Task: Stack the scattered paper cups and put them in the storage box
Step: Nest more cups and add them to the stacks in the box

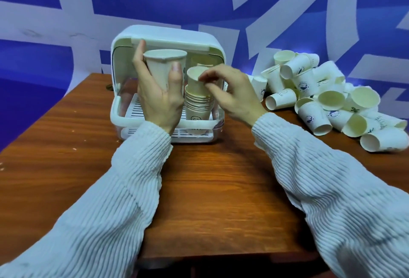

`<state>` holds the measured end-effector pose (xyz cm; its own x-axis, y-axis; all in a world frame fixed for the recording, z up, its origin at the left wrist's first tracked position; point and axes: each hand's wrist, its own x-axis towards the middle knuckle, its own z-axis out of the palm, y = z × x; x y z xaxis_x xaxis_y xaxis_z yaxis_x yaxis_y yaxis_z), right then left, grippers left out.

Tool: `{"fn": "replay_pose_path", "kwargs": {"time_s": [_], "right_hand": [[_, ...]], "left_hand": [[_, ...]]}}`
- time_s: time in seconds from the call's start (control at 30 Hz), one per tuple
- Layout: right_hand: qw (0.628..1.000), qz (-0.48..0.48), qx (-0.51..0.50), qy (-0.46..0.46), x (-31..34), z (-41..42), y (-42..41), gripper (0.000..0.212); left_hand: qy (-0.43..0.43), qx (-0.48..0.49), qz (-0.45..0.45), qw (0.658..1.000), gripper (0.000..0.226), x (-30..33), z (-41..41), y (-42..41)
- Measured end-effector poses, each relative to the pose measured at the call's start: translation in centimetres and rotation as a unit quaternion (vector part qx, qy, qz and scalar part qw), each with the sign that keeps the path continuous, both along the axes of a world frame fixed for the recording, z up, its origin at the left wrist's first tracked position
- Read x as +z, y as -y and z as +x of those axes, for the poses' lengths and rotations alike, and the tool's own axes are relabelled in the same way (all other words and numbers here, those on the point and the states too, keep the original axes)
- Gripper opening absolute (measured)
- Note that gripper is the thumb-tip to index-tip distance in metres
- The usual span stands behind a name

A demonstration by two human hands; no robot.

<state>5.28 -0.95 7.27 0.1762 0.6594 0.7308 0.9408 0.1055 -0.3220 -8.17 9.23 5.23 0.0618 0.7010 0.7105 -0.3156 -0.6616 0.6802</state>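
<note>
Fingers (pixel 207 78) of the right hand (pixel 232 96) pinch the rim of the top cup on a stack of paper cups (pixel 199 102), which stands inside the open storage box (pixel 124 120) on its slotted tray. The left hand (pixel 159 98) curls around a single paper cup (pixel 162 67), held upright just beside the stack, in front of the box opening. I judge the step is seating the top cup: it should be pressed straight down, with the stack kept vertical so it does not tip against the box wall. Then the left cup can follow. Many loose cups (pixel 332 100) lie in a heap on the wooden worktop (pixel 221 178), to the right of the box.
</note>
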Motion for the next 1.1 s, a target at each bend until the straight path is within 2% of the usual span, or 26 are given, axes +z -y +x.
{"fn": "replay_pose_path", "kwargs": {"time_s": [0.1,0.2,0.3,0.43,0.5,0.6,0.7,0.8,0.93,1.0,1.1], "right_hand": [[0.995,-0.095,0.002,-0.041,-1.0,0.3,-0.4,0.019],[0.993,-0.119,-0.025,0.008,-1.9,0.3,-0.5,0.017],[0.996,-0.083,-0.042,0.012,-2.8,0.4,-0.4,0.017],[0.999,-0.040,-0.012,-0.023,-4.0,0.0,-0.5,0.018],[0.998,-0.039,-0.007,-0.054,-4.3,0.1,-0.4,0.020],[0.992,-0.028,0.003,-0.124,-4.1,0.3,-0.3,0.036],[0.990,-0.006,0.010,-0.140,-4.5,0.6,-0.5,0.049],[0.988,0.028,0.022,-0.151,-4.9,0.2,-1.0,0.066],[0.979,0.005,0.069,-0.193,-6.1,-0.2,-1.1,0.085],[0.974,-0.007,0.064,-0.218,-6.6,0.0,-0.8,0.086],[0.978,-0.005,0.032,-0.208,-7.3,0.6,-0.6,0.078]], "left_hand": [[-0.024,0.025,0.031,0.999,0.064,-1.4,0.2,-0.9],[-0.013,-0.014,0.012,1.000,0.070,-0.9,0.3,-1.2],[-0.017,-0.064,0.003,0.998,0.072,-0.8,0.7,-1.4],[-0.051,-0.077,0.009,0.996,0.062,-0.4,1.2,-1.3],[-0.086,-0.067,0.021,0.994,0.059,-0.2,1.2,-1.3],[-0.151,-0.020,0.078,0.985,0.060,-0.1,1.0,-1.6],[-0.210,0.020,0.117,0.971,0.059,0.0,0.6,-1.8],[-0.257,0.038,0.159,0.952,0.070,0.1,0.7,-2.3],[-0.420,0.094,0.199,0.880,0.070,-0.9,1.2,-2.6],[-0.469,0.106,0.189,0.856,0.071,-1.6,1.4,-3.0],[-0.483,0.108,0.177,0.851,0.077,-2.2,1.9,-3.2]]}}
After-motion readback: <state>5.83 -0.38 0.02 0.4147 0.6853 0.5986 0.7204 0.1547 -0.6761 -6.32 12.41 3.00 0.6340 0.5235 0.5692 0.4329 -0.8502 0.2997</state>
